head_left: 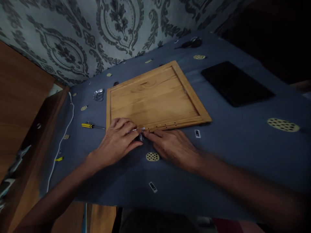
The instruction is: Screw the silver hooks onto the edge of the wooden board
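Observation:
A framed wooden panel point(150, 97), like a cabinet door, lies flat with several small dark holes along its near edge. At that edge my left hand point(119, 137) is closed around a small shiny metal fitting point(141, 137) that looks like a hinge, mostly covered by the fingers. My right hand point(173, 145) reaches in from the right, its fingers curled and the index fingertip at the fitting. Anything pinched in the right fingers is hidden. Left of the panel lies a screwdriver point(87, 125) with a yellow and black handle.
Another shiny metal piece point(98, 94) rests left of the panel. A black tablet-like slab point(236, 84) lies at the right, and a dark tool point(191, 42) near the back. A white cable point(65, 129) runs down the left side of the blue patterned cloth point(194, 187).

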A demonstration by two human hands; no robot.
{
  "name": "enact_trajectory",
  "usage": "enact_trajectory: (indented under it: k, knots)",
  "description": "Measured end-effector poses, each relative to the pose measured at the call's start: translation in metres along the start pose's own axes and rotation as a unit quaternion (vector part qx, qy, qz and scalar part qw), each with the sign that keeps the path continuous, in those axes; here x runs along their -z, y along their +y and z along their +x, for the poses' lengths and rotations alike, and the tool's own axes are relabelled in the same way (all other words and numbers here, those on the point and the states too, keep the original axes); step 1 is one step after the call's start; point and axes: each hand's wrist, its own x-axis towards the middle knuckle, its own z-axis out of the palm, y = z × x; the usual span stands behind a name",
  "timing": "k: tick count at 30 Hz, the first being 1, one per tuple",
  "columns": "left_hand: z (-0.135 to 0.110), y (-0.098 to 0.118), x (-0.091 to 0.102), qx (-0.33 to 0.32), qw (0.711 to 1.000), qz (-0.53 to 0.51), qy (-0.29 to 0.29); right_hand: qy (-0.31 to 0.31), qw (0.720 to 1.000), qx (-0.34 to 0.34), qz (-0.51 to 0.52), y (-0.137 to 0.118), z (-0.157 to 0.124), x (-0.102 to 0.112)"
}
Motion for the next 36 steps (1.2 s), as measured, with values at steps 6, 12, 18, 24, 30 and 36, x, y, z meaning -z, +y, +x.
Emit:
enact_trajectory:
  k: [6,12,18,24,30,36]
  knots:
    - [0.0023,0.0031,0.0020,0.015,1.000,-0.008,-0.010,0.001,1.000,-0.007,0.005,-0.0013,0.0005,0.0009]
    - [0.0022,0.0037,0.0012,0.015,1.000,-0.016,0.003,0.006,1.000,-0.011,0.029,0.0002,-0.0003,-0.0009]
    - [0.0011,0.0047,-0.0014,0.028,0.999,-0.024,0.004,0.025,0.997,-0.011,0.065,0.0042,-0.0009,-0.0050]
    - [0.0008,0.0047,-0.0013,0.028,0.999,-0.024,0.006,0.041,0.998,0.005,0.052,0.0040,-0.0009,-0.0064]
    - [0.0011,0.0040,-0.0009,0.029,0.999,-0.027,0.004,0.061,0.998,0.012,0.033,0.0027,-0.0013,-0.0059]
    - [0.0011,0.0023,-0.0031,0.032,0.999,-0.036,0.006,0.051,0.998,0.009,0.028,0.0023,-0.0021,-0.0069]
